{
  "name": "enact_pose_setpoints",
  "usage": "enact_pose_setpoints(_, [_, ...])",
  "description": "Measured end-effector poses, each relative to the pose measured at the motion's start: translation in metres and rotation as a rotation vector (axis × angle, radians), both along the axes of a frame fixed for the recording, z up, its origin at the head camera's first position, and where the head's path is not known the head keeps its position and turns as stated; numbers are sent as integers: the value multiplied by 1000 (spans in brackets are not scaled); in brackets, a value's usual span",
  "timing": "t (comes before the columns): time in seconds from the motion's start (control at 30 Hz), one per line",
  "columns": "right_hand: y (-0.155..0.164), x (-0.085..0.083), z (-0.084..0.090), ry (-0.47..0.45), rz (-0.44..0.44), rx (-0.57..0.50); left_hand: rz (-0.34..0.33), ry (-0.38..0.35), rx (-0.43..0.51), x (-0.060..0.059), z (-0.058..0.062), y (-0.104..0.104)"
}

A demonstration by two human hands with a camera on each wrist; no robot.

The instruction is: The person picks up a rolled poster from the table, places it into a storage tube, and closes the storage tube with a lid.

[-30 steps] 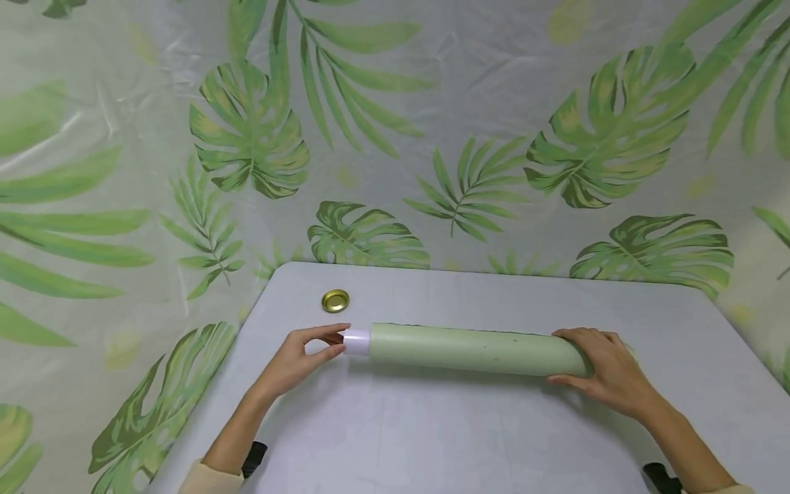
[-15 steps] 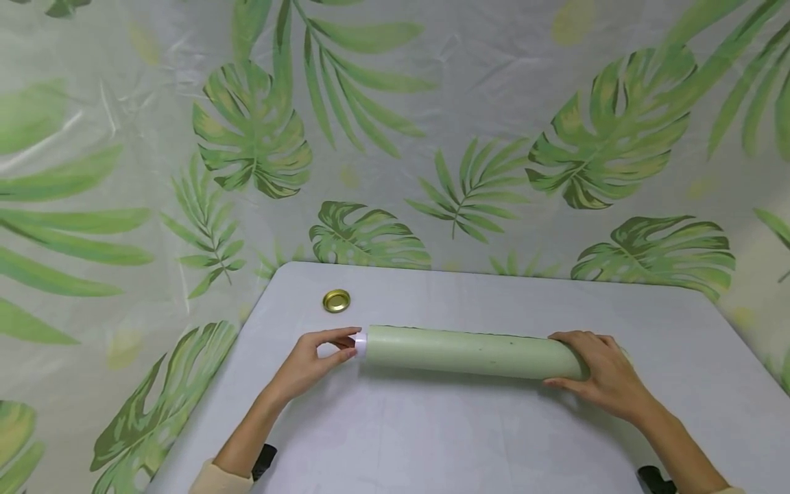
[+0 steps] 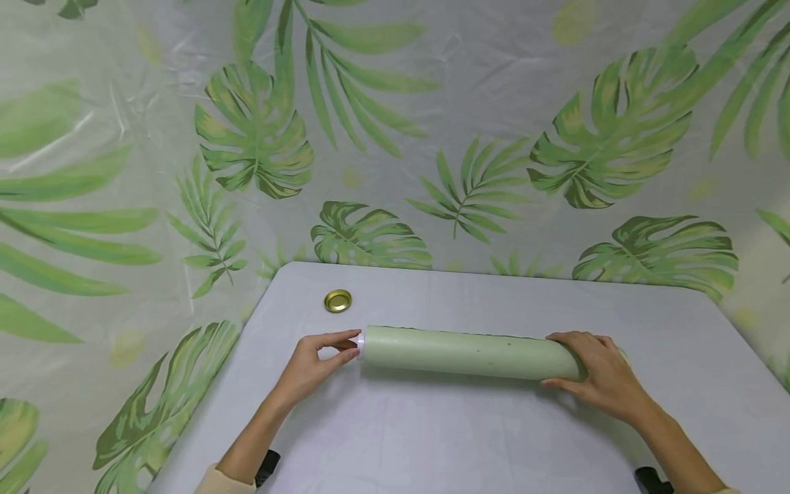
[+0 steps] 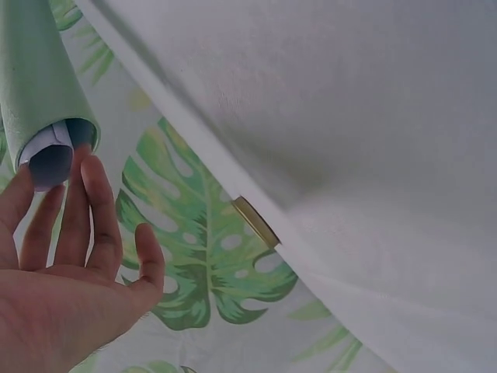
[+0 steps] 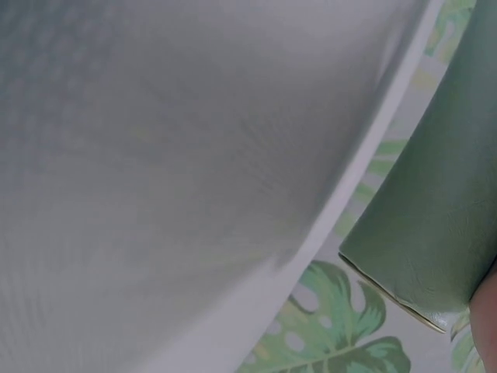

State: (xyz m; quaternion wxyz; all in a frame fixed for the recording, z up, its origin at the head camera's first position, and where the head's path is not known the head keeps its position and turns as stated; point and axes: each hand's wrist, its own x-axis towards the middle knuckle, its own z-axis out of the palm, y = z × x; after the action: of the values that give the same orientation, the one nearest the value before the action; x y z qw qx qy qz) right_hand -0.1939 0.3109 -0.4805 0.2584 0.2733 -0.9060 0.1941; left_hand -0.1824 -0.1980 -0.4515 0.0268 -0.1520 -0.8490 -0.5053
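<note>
A long pale green tube (image 3: 457,353) lies crosswise over the white table in the head view. From its left end a short bit of a white paper roll (image 3: 361,344) sticks out. My left hand (image 3: 311,363) pinches that roll between thumb and fingertips. In the left wrist view, the hollow white roll (image 4: 50,159) sits inside the wider mouth of the green tube (image 4: 43,85), fingertips at its rim. Around the tube's right end, my right hand (image 3: 607,374) grips with thumb in front and fingers over the top. Only a sliver of that hand (image 5: 487,318) shows in the right wrist view.
A small round gold lid (image 3: 337,301) rests on the table beyond my left hand. The white table (image 3: 432,439) has its back edge against a leaf-patterned sheet (image 3: 382,123).
The white roll has slid rightward into the green tube, my left hand moving right with it, so much less of it sticks out. The tube and right hand have shifted slightly left.
</note>
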Motion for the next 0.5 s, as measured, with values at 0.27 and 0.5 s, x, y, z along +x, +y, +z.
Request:
enact_pose_setpoints(0.27, [-1, 0, 0, 6, 7, -12, -12, -39, 9, 0, -2, 5])
enact_pose_setpoints(0.5, [-1, -1, 0, 0, 8, -15, -56, -47, -10, -1, -7, 7])
